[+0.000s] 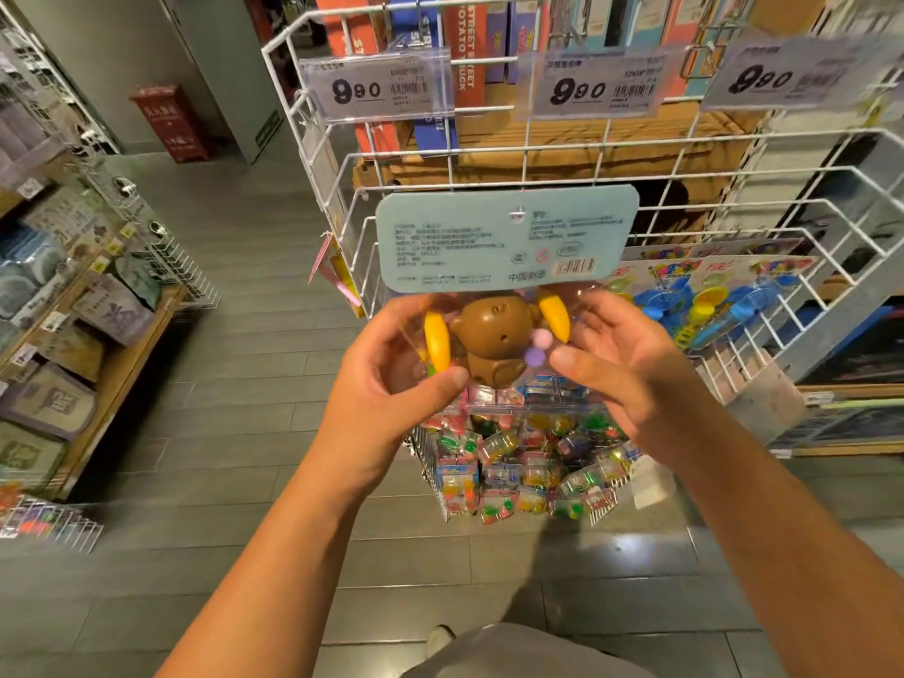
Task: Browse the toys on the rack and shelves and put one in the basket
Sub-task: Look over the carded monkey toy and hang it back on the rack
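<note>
I hold a packaged toy [494,335] up in front of the white wire rack [489,154]: a brown plastic figure with yellow parts in a clear blister, under a pale blue backing card [506,237] whose printed back faces me. My left hand [391,379] grips the blister's left side, thumb pressed on its lower front. My right hand [621,364] holds the right side with fingers curled behind and thumb on the front. No shopping basket is visible.
Wire bins of the rack hold blue and yellow carded toys [709,300] at right and several small colourful packs [528,462] below my hands. Price tags [376,90] reading 9.90 hang on top. A wooden shelf [117,345] with grey goods stands left. Grey floor lies between.
</note>
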